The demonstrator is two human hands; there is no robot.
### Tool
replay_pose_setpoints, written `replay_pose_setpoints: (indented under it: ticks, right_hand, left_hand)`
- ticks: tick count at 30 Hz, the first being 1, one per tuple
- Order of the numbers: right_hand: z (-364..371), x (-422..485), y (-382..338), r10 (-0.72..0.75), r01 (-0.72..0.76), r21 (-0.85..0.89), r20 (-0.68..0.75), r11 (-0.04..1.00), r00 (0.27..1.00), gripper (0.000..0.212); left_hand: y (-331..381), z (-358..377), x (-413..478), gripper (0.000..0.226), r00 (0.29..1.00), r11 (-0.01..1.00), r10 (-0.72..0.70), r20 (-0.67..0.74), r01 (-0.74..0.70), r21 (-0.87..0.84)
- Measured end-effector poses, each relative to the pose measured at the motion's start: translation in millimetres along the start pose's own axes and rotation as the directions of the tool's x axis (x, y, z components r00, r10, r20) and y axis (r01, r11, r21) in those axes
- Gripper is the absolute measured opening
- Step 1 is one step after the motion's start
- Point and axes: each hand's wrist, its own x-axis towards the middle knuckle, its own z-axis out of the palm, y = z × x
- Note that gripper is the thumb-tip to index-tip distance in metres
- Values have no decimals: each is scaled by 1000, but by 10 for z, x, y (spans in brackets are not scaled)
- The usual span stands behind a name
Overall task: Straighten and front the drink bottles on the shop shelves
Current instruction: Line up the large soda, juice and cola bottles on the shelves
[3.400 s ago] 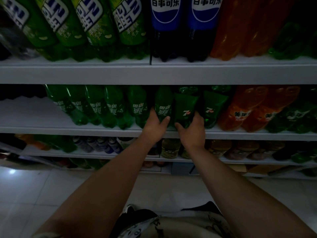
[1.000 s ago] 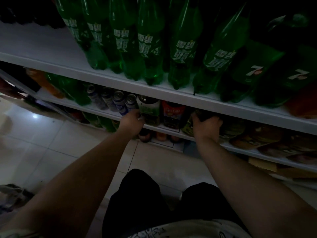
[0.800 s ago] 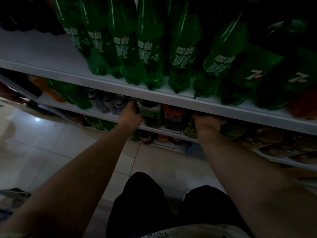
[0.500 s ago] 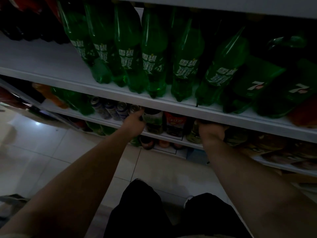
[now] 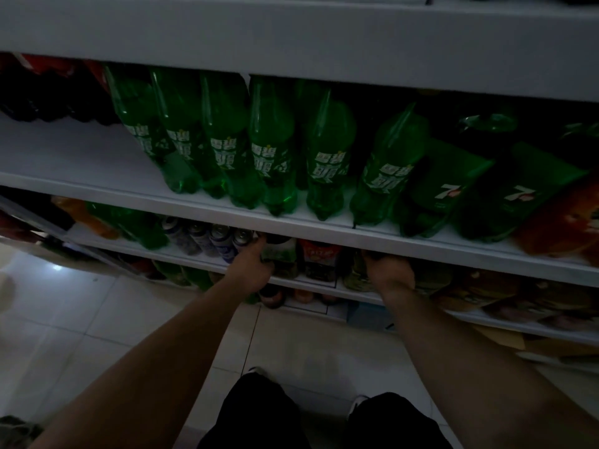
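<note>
Dim light and pale floor tiles [image 5: 97,335] set the scene across the bottom of the frame, with white metal shop shelving [image 5: 324,226] running in tiers from the upper left down to the right. On the middle tier, through the centre of the frame, a row of tall green plastic soda bottles with white-lettered labels [image 5: 269,163] stands close to the front lip, labels mostly outward; the rightmost of them leans a little, and two darker green bottles with a "7" on the label [image 5: 447,192] beside it also sit at a slant. That tier looks largely fronted, though a final nudge on the leaning ones may be wanted. Work now sits on the tier below, just under centre, where small blue-and-silver cans [image 5: 210,239] stand to the left of short squat bottles. The left hand [image 5: 256,265] curls round a small dark-capped bottle with a greenish label [image 5: 280,257], fingers wrapped on its near side. The right hand [image 5: 389,273], right of centre, reaches under the shelf lip onto a dark squat bottle [image 5: 356,270]; its fingers are hidden by the shelf edge and the gloom, so I cannot tell whether it grips or merely rests there. A red-labelled bottle [image 5: 319,257] stands between the two hands. My judgement: this lower row is in hand, while the products to the far right and the bottom tier near the floor remain to be done.
</note>
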Motion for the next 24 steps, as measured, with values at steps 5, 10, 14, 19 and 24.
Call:
replay_pose_setpoints:
  ticks: [5,10,14,19,24]
  right_hand:
    - [-189,-164,44,-45,15,173,169,985,985,59]
    - [-563,-471,85,-204,107,286,333,952,921,63]
    - [-884,-610,138,-204,155,154,392,976,897,60]
    - [-1369,-733,145,-328,308,138,168,941,930,22]
    - [-1733,-775,4,-325,365,246,-189,898,927,45]
  left_hand:
    - [291,-113,-83,58,994,989,26,104,-41,145]
    - [840,-162,-262,42,962,969,104,251,-155,191]
    - [1308,-99,-458,30,945,942,198,261,-257,216]
    - [1916,-54,-642,36,969,972,226,-97,-218,87]
    - [2363,47,-784,55,902,990,40,-429,-93,-103]
